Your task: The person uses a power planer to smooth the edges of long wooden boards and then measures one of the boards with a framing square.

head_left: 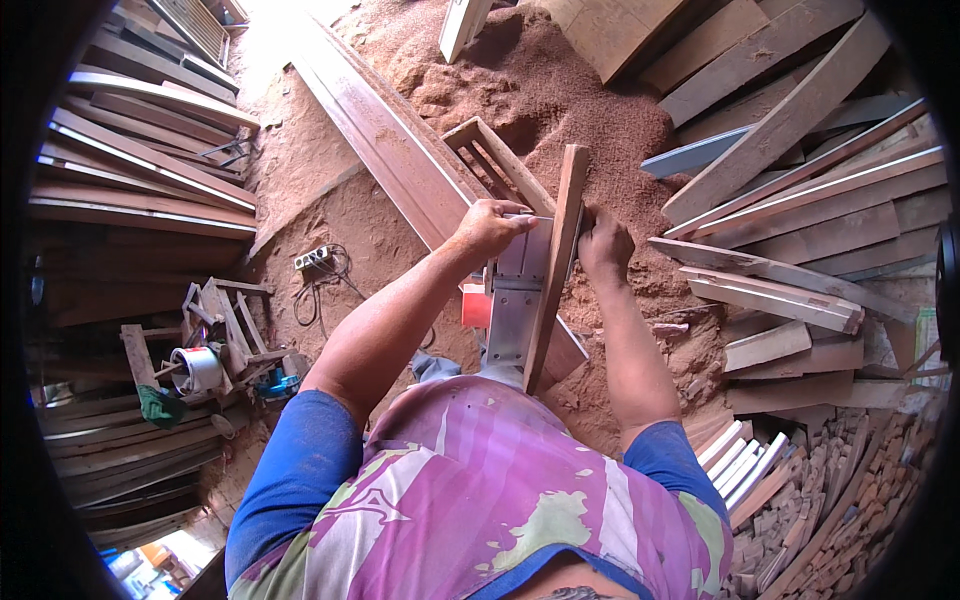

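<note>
One long, straight, brown wooden board (556, 272) runs along the right of one silver metal machine bed (513, 312); one bare left hand (490, 232) is at the bed's far left edge, one curled right hand (606, 248) beside the board; I cannot tell either's grip; one white power strip (311, 258) lies left of the bed.

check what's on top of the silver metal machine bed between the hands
A narrow wooden board overlaps the right side of the metal machine bed, and the left hand is over its far left corner. The surface beneath both is covered and cannot be seen.
</note>
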`<state>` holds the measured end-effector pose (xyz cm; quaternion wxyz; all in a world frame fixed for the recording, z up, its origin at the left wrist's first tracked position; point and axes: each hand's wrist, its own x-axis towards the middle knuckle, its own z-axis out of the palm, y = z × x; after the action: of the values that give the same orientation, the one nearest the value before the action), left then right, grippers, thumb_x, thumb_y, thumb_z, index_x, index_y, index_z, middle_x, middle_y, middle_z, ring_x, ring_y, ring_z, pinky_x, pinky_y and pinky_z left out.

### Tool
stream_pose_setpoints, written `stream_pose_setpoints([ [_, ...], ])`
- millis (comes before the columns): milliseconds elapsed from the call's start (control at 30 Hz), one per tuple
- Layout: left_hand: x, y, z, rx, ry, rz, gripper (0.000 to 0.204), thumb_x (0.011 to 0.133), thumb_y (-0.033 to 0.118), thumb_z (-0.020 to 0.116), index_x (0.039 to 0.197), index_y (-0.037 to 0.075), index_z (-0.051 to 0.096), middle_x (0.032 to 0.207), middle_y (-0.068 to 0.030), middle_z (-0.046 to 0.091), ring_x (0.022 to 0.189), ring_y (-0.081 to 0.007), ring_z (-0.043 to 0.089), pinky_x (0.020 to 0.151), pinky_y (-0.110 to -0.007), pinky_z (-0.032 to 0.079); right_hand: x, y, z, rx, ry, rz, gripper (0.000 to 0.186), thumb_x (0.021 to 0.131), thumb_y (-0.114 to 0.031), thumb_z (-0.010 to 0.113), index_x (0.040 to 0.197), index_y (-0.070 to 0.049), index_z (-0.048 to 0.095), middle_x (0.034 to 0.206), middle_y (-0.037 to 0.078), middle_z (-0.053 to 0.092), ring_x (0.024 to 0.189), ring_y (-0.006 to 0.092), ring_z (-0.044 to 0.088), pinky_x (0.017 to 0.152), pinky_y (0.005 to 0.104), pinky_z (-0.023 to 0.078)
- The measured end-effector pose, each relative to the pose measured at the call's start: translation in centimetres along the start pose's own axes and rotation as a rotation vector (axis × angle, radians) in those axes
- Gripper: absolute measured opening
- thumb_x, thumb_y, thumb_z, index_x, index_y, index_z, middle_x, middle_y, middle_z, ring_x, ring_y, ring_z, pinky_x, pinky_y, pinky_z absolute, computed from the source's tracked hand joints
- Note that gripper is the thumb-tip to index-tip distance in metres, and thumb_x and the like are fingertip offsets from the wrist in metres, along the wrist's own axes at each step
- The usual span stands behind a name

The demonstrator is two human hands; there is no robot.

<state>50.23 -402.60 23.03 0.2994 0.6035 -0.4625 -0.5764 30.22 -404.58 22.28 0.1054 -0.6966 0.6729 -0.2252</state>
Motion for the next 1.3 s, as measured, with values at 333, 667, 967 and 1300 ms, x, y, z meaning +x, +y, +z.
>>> stream_pose_setpoints([
  [333,0.2,-0.3,-0.7,0.036,-0.046,0.007,0.04,0.089,0.035,0.062,0.118,0.008,0.063,0.089,-0.006,0.066,0.065,-0.0127,0.058,0.057,-0.03,0.048,0.9,0.6,0.4,-0.007,-0.083,-0.008,0.018,0.088,-0.026,0.051,0.092,-0.014,0.065,0.081,0.018,0.066,0.079,0.0401,0.063,0.067,0.0497,0.048],
  [667,3.0,-3.2,-4.1,-0.147,-0.513,0.249,0.034,0.096,0.022,0.052,0.125,0.006,0.058,0.119,-0.0083,0.061,0.106,-0.0174,0.058,0.086,-0.031,0.048,0.4,2.5,2.4,0.116,0.023,-0.134,0.013,0.086,-0.024,0.055,0.086,-0.016,0.065,0.073,0.018,0.065,0.074,0.0404,0.063,0.065,0.05,0.048],
  [967,4.2,-3.5,-2.3,-0.017,-0.5,0.258,0.033,0.092,0.023,0.059,0.121,0.007,0.063,0.113,-0.0063,0.065,0.104,-0.0158,0.057,0.091,-0.032,0.045,1.0,6.4,4.0,0.355,-0.05,-0.199,0.022,0.088,-0.031,0.058,0.087,-0.009,0.065,0.074,0.019,0.064,0.075,0.0418,0.062,0.064,0.0481,0.047],
  [1300,4.2,-7.1,0.3,-0.402,-0.586,-0.024,0.032,0.086,0.026,0.067,0.11,0.005,0.064,0.099,-0.0029,0.065,0.088,-0.0141,0.062,0.075,-0.031,0.051,-1.4,7.8,5.0,0.763,-0.277,-0.005,0.026,0.089,-0.029,0.062,0.09,-0.004,0.068,0.079,0.005,0.069,0.074,0.0135,0.063,0.069,0.0303,0.05],
])
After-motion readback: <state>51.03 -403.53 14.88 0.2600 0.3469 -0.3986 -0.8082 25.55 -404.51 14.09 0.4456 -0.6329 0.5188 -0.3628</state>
